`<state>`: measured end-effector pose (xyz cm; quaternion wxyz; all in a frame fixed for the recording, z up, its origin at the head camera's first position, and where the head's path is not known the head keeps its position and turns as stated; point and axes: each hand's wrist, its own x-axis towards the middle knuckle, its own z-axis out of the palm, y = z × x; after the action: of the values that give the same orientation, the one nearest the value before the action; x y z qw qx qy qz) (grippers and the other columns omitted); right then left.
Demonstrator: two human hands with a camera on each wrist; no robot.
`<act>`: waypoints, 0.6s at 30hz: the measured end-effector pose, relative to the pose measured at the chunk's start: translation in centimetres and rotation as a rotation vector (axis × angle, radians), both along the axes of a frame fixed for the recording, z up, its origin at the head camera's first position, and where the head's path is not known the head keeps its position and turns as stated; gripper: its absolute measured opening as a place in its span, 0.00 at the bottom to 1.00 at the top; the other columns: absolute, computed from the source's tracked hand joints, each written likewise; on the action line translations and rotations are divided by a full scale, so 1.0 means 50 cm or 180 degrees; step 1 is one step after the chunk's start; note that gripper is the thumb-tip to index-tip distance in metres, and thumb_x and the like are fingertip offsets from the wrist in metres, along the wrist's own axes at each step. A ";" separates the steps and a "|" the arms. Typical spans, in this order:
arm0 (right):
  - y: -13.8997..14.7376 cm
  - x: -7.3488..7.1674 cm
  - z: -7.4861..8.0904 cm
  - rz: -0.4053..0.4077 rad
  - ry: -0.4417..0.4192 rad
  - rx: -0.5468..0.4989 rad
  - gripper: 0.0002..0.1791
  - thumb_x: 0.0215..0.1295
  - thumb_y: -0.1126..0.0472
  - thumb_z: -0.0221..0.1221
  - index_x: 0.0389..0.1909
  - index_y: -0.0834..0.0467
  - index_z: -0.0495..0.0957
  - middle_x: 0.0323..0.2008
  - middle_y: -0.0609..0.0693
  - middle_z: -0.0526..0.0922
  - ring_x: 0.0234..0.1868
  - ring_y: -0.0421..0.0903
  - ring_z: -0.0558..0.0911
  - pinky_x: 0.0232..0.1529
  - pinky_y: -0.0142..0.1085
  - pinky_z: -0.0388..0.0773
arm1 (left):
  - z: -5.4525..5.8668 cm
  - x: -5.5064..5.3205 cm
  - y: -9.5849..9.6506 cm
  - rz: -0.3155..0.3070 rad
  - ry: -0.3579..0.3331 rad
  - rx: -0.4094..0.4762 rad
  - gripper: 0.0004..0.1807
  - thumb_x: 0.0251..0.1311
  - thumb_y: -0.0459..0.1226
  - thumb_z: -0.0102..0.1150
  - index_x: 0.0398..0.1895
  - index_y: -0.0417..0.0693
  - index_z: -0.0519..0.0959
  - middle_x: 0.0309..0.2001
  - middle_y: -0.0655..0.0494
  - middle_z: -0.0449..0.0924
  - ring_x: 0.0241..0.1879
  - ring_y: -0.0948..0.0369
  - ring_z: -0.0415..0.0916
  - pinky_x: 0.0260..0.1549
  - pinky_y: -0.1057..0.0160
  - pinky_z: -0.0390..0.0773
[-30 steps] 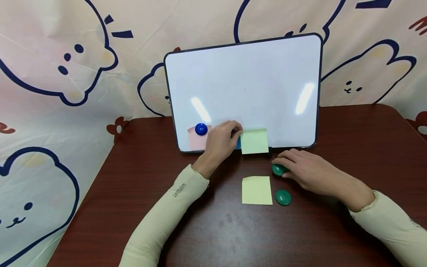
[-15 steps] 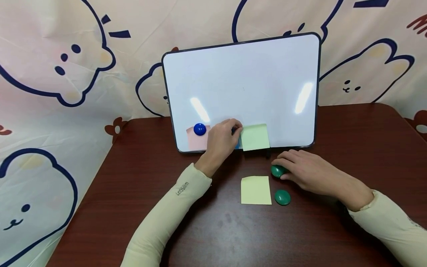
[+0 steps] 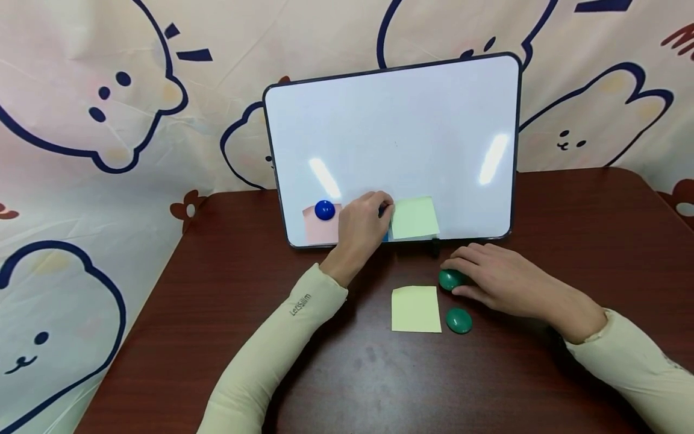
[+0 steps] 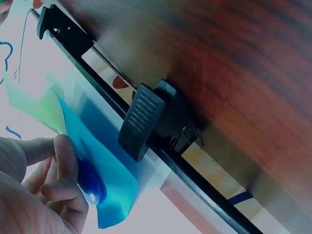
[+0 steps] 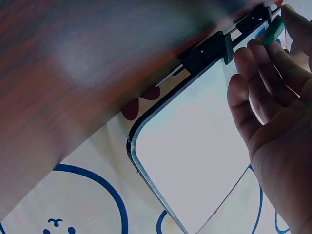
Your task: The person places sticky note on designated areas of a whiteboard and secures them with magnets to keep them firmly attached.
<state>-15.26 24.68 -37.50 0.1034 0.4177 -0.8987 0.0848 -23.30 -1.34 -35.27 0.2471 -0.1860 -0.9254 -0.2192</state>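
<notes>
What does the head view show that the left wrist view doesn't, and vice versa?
Only the head view shows the yellow note on the table and the untouched green magnet beside it. Only the left wrist view shows the black clip nearest its camera. Both show the left hand, pale green note, blue note and whiteboard.

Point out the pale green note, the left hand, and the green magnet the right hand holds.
Pale green note (image 3: 415,218): head view, middle of its face.
Left hand (image 3: 362,225): head view, back of the hand.
Green magnet (image 3: 449,279): head view, exposed part of its domed top.
</notes>
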 end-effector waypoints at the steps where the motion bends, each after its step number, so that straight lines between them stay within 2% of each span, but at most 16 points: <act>1: 0.000 0.000 0.000 -0.0001 0.0001 -0.0002 0.22 0.61 0.47 0.68 0.54 0.50 0.80 0.49 0.41 0.80 0.49 0.40 0.79 0.50 0.41 0.81 | -0.001 0.000 0.000 -0.0002 0.0022 -0.0003 0.06 0.65 0.39 0.63 0.39 0.50 0.87 0.37 0.56 0.88 0.34 0.60 0.85 0.32 0.64 0.83; 9: -0.003 0.001 0.005 -0.0036 0.0045 -0.0014 0.22 0.60 0.48 0.69 0.53 0.50 0.80 0.48 0.42 0.81 0.48 0.41 0.79 0.50 0.42 0.81 | -0.005 -0.003 0.001 -0.0090 0.0273 -0.0040 0.04 0.64 0.37 0.63 0.37 0.51 0.87 0.35 0.56 0.88 0.32 0.60 0.85 0.29 0.63 0.82; 18: -0.008 0.005 0.016 -0.0245 0.0297 -0.0150 0.23 0.57 0.48 0.70 0.51 0.52 0.81 0.46 0.47 0.83 0.48 0.46 0.82 0.49 0.47 0.81 | -0.008 -0.006 0.000 -0.0159 0.0257 -0.0003 0.04 0.64 0.36 0.63 0.37 0.49 0.87 0.36 0.54 0.88 0.34 0.59 0.85 0.32 0.63 0.83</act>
<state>-15.00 24.26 -36.70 0.1581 0.3838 -0.9060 0.0823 -23.61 -1.32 -35.66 0.2786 -0.2179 -0.9098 -0.2172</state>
